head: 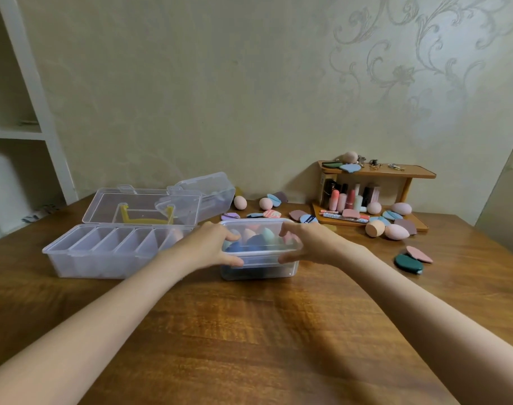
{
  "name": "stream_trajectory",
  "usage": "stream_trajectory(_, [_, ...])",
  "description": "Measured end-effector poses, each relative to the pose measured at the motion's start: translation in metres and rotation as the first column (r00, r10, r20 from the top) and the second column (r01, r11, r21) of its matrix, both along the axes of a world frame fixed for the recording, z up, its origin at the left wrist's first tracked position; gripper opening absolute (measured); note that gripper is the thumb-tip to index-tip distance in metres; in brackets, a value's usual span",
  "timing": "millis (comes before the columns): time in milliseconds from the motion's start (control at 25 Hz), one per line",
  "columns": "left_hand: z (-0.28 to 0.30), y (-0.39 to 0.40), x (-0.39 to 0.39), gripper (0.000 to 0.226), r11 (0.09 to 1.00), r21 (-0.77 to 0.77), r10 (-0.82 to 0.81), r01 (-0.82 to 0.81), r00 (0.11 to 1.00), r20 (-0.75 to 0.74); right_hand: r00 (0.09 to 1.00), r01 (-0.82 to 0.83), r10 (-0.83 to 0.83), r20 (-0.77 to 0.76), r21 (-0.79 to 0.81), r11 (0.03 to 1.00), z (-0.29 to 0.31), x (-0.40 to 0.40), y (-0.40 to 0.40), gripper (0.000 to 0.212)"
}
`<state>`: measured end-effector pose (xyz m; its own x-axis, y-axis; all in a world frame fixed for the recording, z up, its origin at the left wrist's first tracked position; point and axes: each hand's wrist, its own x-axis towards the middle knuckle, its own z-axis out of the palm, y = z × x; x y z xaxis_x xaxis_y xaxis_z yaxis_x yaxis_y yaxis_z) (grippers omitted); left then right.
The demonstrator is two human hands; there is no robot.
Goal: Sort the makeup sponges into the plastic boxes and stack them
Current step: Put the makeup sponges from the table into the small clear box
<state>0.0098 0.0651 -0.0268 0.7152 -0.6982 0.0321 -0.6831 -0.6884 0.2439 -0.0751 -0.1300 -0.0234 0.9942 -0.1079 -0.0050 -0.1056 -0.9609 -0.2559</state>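
Observation:
A small clear plastic box (259,268) sits mid-table, filled with blue, green and pink makeup sponges (261,236) under a clear lid (256,223). My left hand (211,247) grips the lid's left end, thumb at the front edge. At the right end my right hand (310,244) holds the lid the same way. A larger clear box (100,252) with a divided tray stands to the left, lid open. Loose sponges lie behind and right, such as a pink egg sponge (396,231) and a dark green puff (408,263).
A third clear box (211,190) lies tilted behind the large one. A wooden two-tier rack (377,173) with lipsticks and sponges stands at the back right against the wall. White shelving (30,112) rises at the left. The wooden table (249,331) spreads in front.

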Motion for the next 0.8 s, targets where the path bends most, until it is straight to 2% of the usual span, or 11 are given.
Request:
stream_trajectory(240, [-0.003,-0.003,-0.007,0.053,0.998,0.058,-0.042,0.036,0.994,0.098,1.0,-0.007,0.009,0.023,-0.106,0.994,0.003,0.001,0.01,0.053])
stream_trajectory(360, [-0.006,-0.003,-0.008,0.05,0.999,0.035,-0.041,0.037,0.991,0.128,0.997,-0.003,0.017,0.074,-0.182,0.983,-0.003,-0.003,0.017,0.053])
stream_trajectory(480, [-0.014,-0.003,-0.012,0.046,0.999,-0.002,-0.032,0.033,0.99,0.134,0.991,0.069,-0.039,0.126,-0.238,0.969,-0.017,-0.003,0.03,0.059])
stream_trajectory(640, [-0.008,-0.006,-0.019,0.035,0.985,-0.171,0.028,0.02,0.962,0.272,0.954,0.104,-0.05,0.297,-0.168,0.98,-0.003,-0.016,0.03,0.043])
stream_trajectory(800, [0.024,-0.047,-0.033,0.023,0.948,-0.291,-0.009,0.127,0.927,0.374,0.881,0.248,-0.155,0.446,-0.156,0.956,0.041,-0.053,0.0,0.033])
